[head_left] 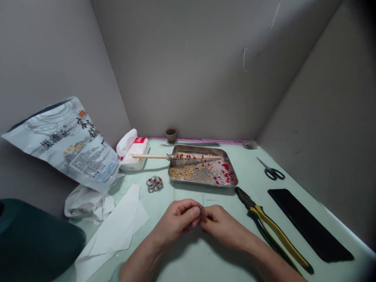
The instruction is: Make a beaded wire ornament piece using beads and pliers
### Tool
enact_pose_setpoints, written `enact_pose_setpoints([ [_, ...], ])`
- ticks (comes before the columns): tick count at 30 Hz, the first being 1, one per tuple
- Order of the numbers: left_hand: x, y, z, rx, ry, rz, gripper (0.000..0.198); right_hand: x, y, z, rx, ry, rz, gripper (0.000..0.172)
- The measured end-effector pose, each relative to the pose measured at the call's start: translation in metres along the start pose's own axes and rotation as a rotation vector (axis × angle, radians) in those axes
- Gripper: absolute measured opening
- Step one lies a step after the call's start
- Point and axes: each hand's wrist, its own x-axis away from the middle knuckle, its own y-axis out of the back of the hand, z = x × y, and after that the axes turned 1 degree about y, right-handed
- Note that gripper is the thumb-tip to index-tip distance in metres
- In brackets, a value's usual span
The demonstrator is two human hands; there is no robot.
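My left hand and my right hand meet at the fingertips over the pale green table, both pinched on something tiny that I cannot make out; a thin wire may stick up between them. Just beyond stands a metal tray of small gold, red and clear beads, with a wooden stick strung with red beads lying across its far rim. A finished beaded flower piece lies left of the tray.
Yellow-handled pliers, a black phone and scissors lie on the right. A tissue pack, printed bag, white paper sheets and a small cup sit left and back. Grey walls enclose the table.
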Motion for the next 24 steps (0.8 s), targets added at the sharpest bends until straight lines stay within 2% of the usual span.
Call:
enact_pose_setpoints([
  [1, 0.0, 0.0, 0.0, 0.005, -0.005, -0.006, 0.032, 0.0, 0.0, -0.001, 0.005, 0.007, 0.007, 0.034],
  [6, -0.001, 0.006, -0.003, 0.042, -0.027, -0.159, 0.028, 0.005, 0.021, -0.002, 0.037, -0.091, -0.166, 0.031],
  [11, -0.004, 0.008, -0.001, -0.008, -0.041, -0.203, 0.027, 0.014, 0.029, 0.01, 0.064, 0.009, -0.15, 0.029],
  [14, -0.004, 0.006, -0.001, -0.075, -0.034, -0.21, 0.026, 0.015, 0.027, 0.017, 0.18, 0.074, -0.141, 0.026],
  [20, -0.007, 0.003, 0.0, -0.181, -0.05, -0.27, 0.013, 0.014, 0.034, 0.024, 0.405, 0.091, -0.161, 0.023],
  [24, -0.01, 0.005, 0.008, -0.282, -0.082, -0.304, 0.012, 0.015, 0.031, 0.03, 0.571, 0.144, -0.188, 0.019],
])
